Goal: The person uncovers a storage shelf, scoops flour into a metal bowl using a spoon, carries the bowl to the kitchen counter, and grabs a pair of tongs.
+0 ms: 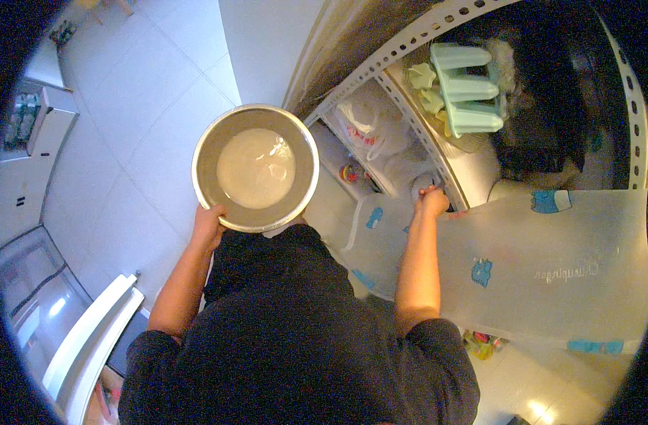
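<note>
My left hand (209, 226) grips the near left rim of a round stainless steel basin (204, 180), thumb over the edge. Cloudy whitish liquid (256, 170) covers the basin's bottom, and a lamp glints on it. My right hand (433, 202) reaches out to a shelf unit, its fingers closed on the upper edge of a translucent plastic curtain (515, 244). Blue cartoon figures and writing are printed on this curtain. The fingertips are partly hidden, and the plastic around them looks bunched.
A perforated metal shelf frame (377, 64) stands at the right. On it are a pale green ice-pop mould (470, 87) and a knotted plastic bag (377, 127). A white cabinet (23, 183) stands left, above a clear-covered item (39, 276). Pale tiles (127, 133) cover the floor.
</note>
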The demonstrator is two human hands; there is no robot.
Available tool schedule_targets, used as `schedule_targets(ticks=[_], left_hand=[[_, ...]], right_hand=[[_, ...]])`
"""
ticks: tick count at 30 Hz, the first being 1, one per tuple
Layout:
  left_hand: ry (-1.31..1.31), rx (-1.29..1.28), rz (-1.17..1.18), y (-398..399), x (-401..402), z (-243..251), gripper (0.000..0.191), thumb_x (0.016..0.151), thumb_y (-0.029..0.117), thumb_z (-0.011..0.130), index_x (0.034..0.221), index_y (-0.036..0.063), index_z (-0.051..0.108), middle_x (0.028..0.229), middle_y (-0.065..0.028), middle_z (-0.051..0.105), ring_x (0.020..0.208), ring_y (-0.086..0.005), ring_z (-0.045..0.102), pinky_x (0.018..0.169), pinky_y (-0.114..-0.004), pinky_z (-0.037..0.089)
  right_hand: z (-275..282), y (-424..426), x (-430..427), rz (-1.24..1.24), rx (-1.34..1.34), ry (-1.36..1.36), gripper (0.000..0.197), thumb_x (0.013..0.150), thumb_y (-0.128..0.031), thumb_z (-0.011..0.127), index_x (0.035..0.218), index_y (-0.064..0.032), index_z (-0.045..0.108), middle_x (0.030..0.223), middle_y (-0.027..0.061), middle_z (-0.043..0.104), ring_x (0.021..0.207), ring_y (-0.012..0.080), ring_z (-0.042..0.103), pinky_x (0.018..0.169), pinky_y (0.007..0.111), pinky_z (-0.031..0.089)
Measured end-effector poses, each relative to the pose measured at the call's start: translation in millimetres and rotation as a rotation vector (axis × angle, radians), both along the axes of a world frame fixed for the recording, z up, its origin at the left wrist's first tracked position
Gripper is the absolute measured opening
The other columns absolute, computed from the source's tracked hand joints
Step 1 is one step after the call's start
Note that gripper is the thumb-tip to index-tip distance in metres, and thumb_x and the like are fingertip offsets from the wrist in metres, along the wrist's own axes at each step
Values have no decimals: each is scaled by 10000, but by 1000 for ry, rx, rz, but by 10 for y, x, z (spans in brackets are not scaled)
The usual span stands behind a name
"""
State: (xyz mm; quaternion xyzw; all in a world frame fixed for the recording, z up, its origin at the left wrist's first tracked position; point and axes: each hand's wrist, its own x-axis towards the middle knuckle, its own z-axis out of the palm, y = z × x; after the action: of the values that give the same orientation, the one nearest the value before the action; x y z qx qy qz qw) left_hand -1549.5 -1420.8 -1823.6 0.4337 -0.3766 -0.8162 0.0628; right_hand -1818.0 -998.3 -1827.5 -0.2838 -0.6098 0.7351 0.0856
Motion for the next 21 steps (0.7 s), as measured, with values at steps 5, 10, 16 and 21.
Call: schedule_targets(ticks=[5, 10, 16, 21], left_hand=[[23, 37, -64, -94, -52, 7, 477, 633, -54, 458, 1105, -62, 388, 931, -148, 528, 738, -232, 577, 578, -297, 508], [21, 13, -27, -100, 91, -50, 456, 642, -50, 455, 1094, -66, 401, 945, -158, 530, 754, -235, 581, 585, -316, 510], [23, 70, -55, -155, 119, -56, 480, 654, -68, 434, 1130, -59, 369, 975, -160, 524, 804, -254, 583, 642, -353, 524], [-26, -13, -87, -142, 200, -96, 492, 655, -59, 452, 1137, -50, 354, 971, -161, 522, 780, -260, 589, 618, -343, 531]], right_hand=[[291, -317, 29, -201, 248, 110, 37, 776, -75, 416, 745, -59, 429, 583, 64, 453, 447, 173, 421, 391, 297, 355], [205, -454, 367, -10, -82, 48, 111, 826, -114, 405, 746, -41, 432, 561, 67, 445, 399, 143, 383, 387, 263, 362], [-277, -585, 564, 368, 309, -370, 151, 844, -141, 426, 747, -29, 452, 540, 53, 452, 392, 125, 386, 350, 264, 351], [-244, -780, 373, 414, 304, -169, 140, 847, -163, 441, 779, -45, 476, 546, 48, 480, 384, 114, 388, 345, 265, 372]])
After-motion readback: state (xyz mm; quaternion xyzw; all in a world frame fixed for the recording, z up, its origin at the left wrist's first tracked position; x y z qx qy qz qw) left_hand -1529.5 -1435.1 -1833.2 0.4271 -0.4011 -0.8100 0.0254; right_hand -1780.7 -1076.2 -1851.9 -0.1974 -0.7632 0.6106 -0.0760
